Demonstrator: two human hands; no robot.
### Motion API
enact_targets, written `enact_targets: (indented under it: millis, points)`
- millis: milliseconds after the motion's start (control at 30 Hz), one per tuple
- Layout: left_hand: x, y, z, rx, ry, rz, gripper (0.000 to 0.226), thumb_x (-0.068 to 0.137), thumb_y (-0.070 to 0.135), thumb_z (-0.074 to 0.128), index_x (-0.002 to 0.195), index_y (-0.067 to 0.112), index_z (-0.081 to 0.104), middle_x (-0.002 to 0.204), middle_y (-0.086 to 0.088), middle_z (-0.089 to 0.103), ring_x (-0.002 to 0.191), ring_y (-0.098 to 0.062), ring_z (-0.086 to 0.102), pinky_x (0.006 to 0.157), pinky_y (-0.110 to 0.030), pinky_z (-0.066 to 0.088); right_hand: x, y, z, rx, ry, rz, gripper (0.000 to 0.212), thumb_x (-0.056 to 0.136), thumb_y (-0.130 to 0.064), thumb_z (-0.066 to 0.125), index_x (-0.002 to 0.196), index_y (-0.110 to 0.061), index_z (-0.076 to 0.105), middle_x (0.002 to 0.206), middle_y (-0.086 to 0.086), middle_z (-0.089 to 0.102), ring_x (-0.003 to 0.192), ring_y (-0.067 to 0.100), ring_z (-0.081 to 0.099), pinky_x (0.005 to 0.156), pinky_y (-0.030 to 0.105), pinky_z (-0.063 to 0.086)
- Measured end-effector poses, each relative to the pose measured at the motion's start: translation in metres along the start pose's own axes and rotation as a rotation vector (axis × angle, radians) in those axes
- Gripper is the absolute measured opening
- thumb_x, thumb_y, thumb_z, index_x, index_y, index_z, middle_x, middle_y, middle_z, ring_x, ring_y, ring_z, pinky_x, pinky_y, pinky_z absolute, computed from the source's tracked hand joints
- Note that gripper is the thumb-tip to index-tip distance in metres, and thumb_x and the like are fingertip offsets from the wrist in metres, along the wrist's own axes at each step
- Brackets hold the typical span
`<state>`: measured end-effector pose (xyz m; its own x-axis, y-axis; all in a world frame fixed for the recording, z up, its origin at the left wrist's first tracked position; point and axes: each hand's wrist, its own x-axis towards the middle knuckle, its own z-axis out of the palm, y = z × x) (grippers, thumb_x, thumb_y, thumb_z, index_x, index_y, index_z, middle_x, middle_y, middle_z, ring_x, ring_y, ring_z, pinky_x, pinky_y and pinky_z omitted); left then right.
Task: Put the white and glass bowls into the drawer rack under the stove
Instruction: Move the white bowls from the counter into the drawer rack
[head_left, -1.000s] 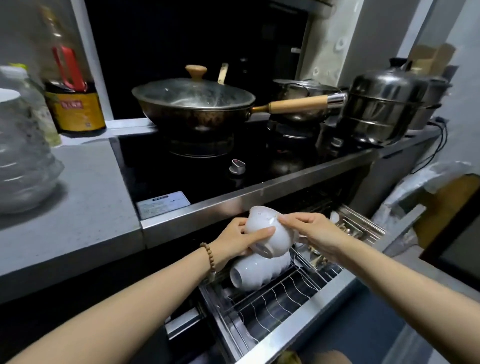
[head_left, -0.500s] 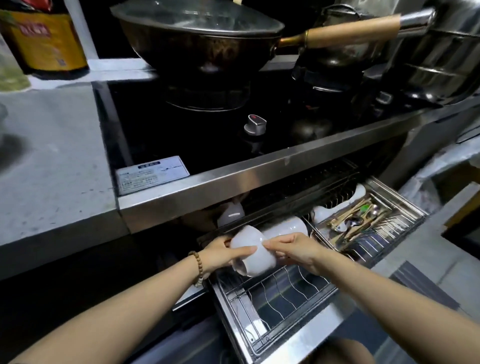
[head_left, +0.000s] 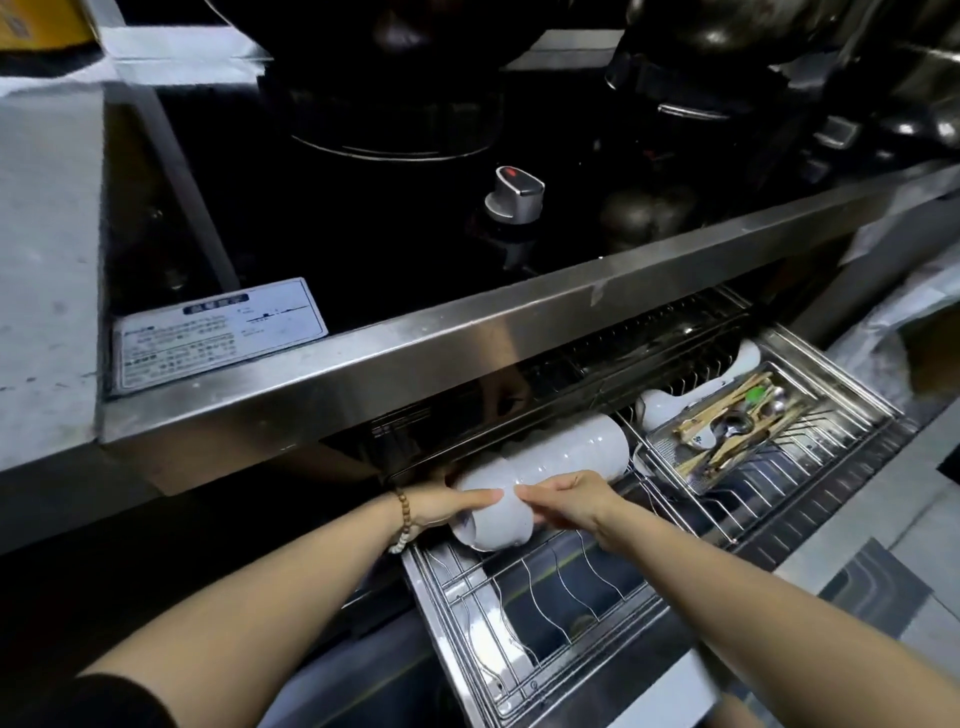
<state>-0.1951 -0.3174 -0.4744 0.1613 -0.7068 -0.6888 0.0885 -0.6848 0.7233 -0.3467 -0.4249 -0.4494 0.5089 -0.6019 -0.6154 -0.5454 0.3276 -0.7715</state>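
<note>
Both hands hold one white bowl (head_left: 493, 517) on its side at the left back of the pulled-out drawer rack (head_left: 561, 587) under the stove. My left hand (head_left: 441, 506) grips its left side; my right hand (head_left: 569, 501) pinches its right side. The bowl touches a row of nested white bowls (head_left: 576, 452) lying on their sides in the rack, partly under the stove's steel front edge. No glass bowl is in view.
A cutlery tray (head_left: 737, 426) with spoons and chopsticks sits in the rack's right half, white dishes (head_left: 665, 405) behind it. Above, the stove's steel edge (head_left: 467, 338) overhangs the drawer. A stove knob (head_left: 514, 195) and dark pots stand on the cooktop.
The bowl has come down from in front of the stove edge into the rack, against the nested bowls. The view has tilted down and moved closer.
</note>
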Motion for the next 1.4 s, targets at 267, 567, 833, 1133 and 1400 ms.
enact_targets:
  millis: [267,567,833,1133,1400]
  points:
    - [0.02,-0.011,0.005,-0.037,0.117,0.028,0.097,0.077,0.038,0.071,0.148,0.011,0.01,0.149,-0.009,0.034,0.134,-0.021,0.037,0.113,-0.031,0.03,0.016,0.015,0.002,0.046,0.104,-0.005,0.016,0.074,-0.01,0.078,0.075,0.003,0.069,0.046,0.0,0.062,0.039,0.006,0.055,0.043,0.014,0.046]
    - [0.026,-0.016,0.006,0.0,0.119,0.051,0.087,0.082,0.032,0.067,0.147,0.016,0.011,0.148,-0.006,0.033,0.133,-0.017,0.037,0.096,-0.02,0.033,0.02,0.024,0.003,0.045,0.122,-0.043,0.016,0.073,-0.008,0.078,0.063,-0.003,0.067,0.056,0.01,0.064,0.052,0.017,0.055,0.051,0.02,0.049]
    - [0.024,-0.013,-0.001,0.223,0.133,0.019,0.094,0.081,0.042,0.066,0.148,0.015,0.007,0.147,-0.007,0.037,0.13,-0.02,0.042,0.105,-0.026,0.035,0.022,0.028,0.003,-0.003,0.111,-0.06,0.015,0.071,-0.006,0.079,0.069,0.003,0.068,0.05,0.007,0.064,0.045,0.011,0.06,0.052,0.019,0.051]
    - [0.002,-0.003,0.012,0.363,0.325,0.059,0.086,0.082,0.047,0.062,0.146,0.009,0.019,0.142,-0.012,0.044,0.127,-0.024,0.046,0.093,-0.021,0.037,0.008,0.009,-0.005,-0.038,0.096,-0.123,0.011,0.075,-0.007,0.076,0.074,-0.005,0.065,0.069,0.008,0.06,0.066,0.02,0.056,0.073,0.037,0.055]
    - [-0.053,0.048,0.032,0.27,0.388,0.289,0.04,0.091,0.036,0.054,0.119,0.008,0.054,0.116,-0.009,0.062,0.117,-0.027,0.054,0.091,-0.025,0.042,-0.065,-0.034,-0.052,-0.201,0.223,-0.329,0.037,0.082,-0.027,0.07,0.113,-0.008,0.064,0.107,0.006,0.064,0.095,0.013,0.058,0.082,0.023,0.046]
